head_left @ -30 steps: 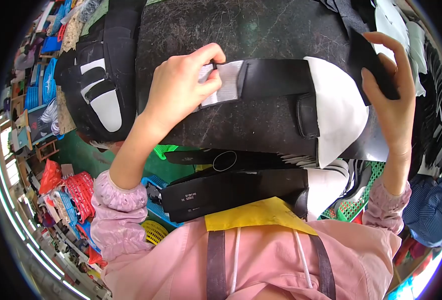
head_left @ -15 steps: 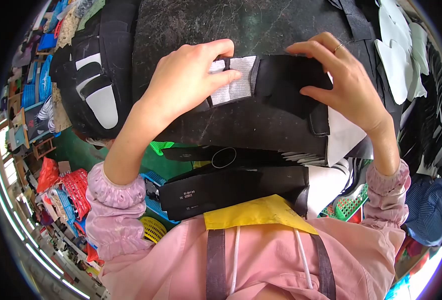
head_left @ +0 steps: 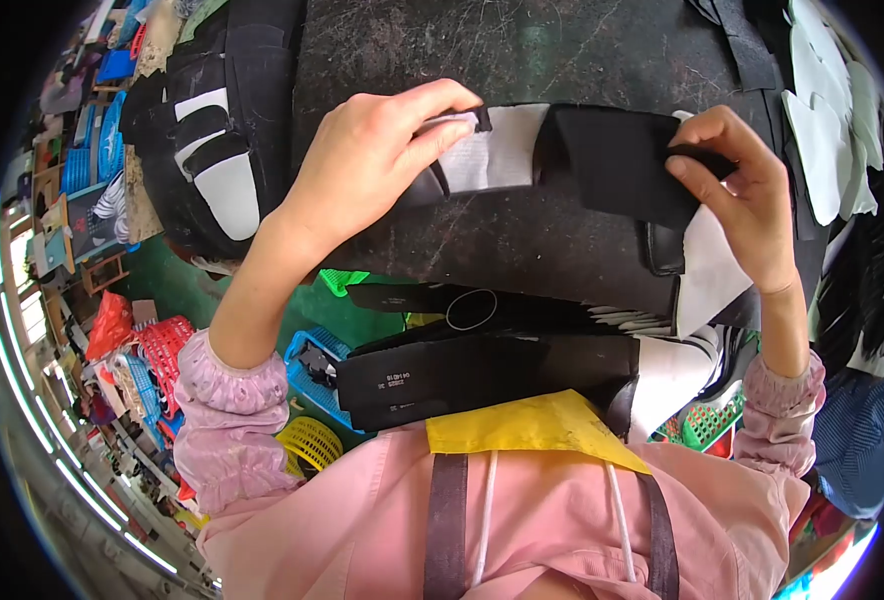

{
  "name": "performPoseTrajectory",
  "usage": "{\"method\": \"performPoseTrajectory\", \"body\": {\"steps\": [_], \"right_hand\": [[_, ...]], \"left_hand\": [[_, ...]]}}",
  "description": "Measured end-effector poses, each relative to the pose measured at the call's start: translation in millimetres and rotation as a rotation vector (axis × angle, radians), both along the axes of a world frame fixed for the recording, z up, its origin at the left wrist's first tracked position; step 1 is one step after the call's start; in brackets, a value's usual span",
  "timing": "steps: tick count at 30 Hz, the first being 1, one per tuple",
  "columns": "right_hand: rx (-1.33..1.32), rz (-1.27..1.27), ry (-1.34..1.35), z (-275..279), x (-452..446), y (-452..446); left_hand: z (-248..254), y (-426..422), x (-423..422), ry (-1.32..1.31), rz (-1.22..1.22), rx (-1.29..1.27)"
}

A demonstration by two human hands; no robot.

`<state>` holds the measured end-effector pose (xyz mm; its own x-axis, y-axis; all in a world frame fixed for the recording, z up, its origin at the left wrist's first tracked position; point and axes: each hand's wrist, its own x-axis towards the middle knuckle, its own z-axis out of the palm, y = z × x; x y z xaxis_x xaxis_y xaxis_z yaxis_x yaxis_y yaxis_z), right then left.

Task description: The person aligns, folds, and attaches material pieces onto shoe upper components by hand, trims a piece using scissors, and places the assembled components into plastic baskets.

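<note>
My left hand (head_left: 362, 160) is closed in a pinch, thumb and forefinger on the end of a strip with a whitish face (head_left: 512, 145). Black edges show around that strip. A flat black sheet piece (head_left: 617, 165) lies against the strip's right side, and my right hand (head_left: 747, 190) pinches its right edge, which curls up between thumb and fingers. Both pieces are over the dark, scratched work surface (head_left: 522, 240). Near my right wrist are a white sheet piece (head_left: 707, 265) and a small black piece (head_left: 662, 248).
Layered black pieces with white shapes (head_left: 227, 190) lie at the left. White cut pieces (head_left: 817, 150) are at the right. Long printed black pieces (head_left: 492, 375) rest below the table edge, near a yellow flap (head_left: 537, 425). Blue (head_left: 317, 370) and yellow baskets (head_left: 307, 445) stand lower left.
My right hand has gone from spread fingers to a pinch on the black piece's edge, slightly lower and farther right. My left hand keeps its pinch. The whole view has shifted a little.
</note>
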<state>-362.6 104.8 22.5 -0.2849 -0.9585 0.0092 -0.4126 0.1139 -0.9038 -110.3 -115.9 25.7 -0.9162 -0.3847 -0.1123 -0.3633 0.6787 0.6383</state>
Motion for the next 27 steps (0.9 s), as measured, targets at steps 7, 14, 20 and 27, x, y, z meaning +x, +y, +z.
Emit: {"method": "performPoseTrajectory", "body": {"steps": [7, 14, 20, 27], "right_hand": [[0.086, 0.005, 0.06, -11.9, 2.7, -9.0], [0.138, 0.03, 0.054, -8.1, 2.3, -9.1], [0.09, 0.043, -0.125, -13.8, -5.3, -7.9], [0.13, 0.055, -0.334, -5.5, -15.2, -16.1]], "left_hand": [[21.4, 1.2, -0.7, -0.117, 0.062, -0.031], [16.4, -13.9, 4.0, -0.125, 0.308, -0.074], [57.4, -28.9, 46.5, 0.206, -0.01, -0.452], [72.5, 15.7, 75.4, -0.192, -0.088, -0.022]]}}
